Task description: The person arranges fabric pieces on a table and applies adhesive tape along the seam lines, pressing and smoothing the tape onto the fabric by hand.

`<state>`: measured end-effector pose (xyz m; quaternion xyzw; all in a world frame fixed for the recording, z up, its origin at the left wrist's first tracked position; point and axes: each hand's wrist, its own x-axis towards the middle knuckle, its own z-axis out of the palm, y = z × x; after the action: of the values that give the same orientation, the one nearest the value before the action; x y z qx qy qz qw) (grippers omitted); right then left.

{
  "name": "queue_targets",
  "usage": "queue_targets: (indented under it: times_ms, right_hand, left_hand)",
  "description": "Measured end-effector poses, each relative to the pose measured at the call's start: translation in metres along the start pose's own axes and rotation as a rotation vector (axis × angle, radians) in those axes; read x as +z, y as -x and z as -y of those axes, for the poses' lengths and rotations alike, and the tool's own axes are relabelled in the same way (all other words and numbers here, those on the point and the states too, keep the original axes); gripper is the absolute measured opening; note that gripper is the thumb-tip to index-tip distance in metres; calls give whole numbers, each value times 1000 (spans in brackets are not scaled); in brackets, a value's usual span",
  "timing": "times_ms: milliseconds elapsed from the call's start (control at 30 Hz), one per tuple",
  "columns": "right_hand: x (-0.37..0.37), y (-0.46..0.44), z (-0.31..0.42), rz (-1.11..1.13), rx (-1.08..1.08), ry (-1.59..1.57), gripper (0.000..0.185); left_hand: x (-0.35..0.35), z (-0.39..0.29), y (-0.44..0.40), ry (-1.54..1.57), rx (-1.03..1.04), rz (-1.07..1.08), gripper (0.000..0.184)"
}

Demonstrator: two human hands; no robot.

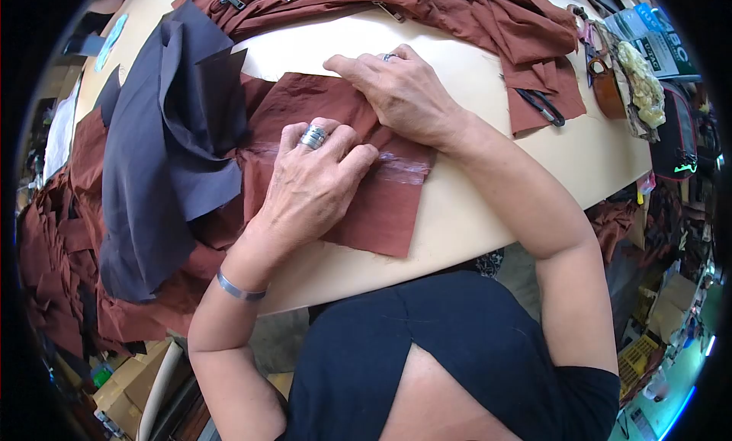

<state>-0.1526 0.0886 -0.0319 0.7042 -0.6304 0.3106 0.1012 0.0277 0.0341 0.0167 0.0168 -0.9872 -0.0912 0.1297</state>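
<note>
A rust-brown fabric piece point(381, 220) lies on the cream table, with a shiny, wrinkled strip point(404, 166) running across it; I cannot tell if that is tape or glue. My left hand point(309, 182), wearing a wide silver ring and a bracelet, is curled closed on the middle of the fabric, its fingertips hidden. Further up, my right hand point(408, 98) bends its fingers over the upper edge of the same piece, gripping it, thumb out of sight. Dark navy fabric point(168, 159) lies heaped just left of my left hand.
Rust-brown garments with zippers point(381, 3) are piled along the table's far side. A black-handled tool point(541, 107) lies partly on cloth at right. A brown tape roll point(608, 86) hangs near the right edge. More rust-brown fabric point(53, 266) spills off the left side.
</note>
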Motion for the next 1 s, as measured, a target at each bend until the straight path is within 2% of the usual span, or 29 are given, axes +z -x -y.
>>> queue_targets:
  times_ms: [333,433,633,733,833,1000]
  right_hand:
    - [-1,1,1,12,-17,24,41]
    - [-3,1,3,23,5,35,40]
    - [-14,8,4,70,37,56,38]
    - [-12,8,1,76,9,37,34]
    - [-13,8,1,55,-4,14,31]
    - [-12,9,0,59,-4,17,35]
  left_hand:
    - [6,2,15,-89,-23,-110,21]
    - [0,0,7,-1,-83,-67,20]
    - [1,-4,-4,126,-66,-11,16]
    - [2,-4,-8,104,-40,-14,16]
    - [7,-5,-8,90,-40,24,7]
    - [6,-6,-9,64,-21,75,12]
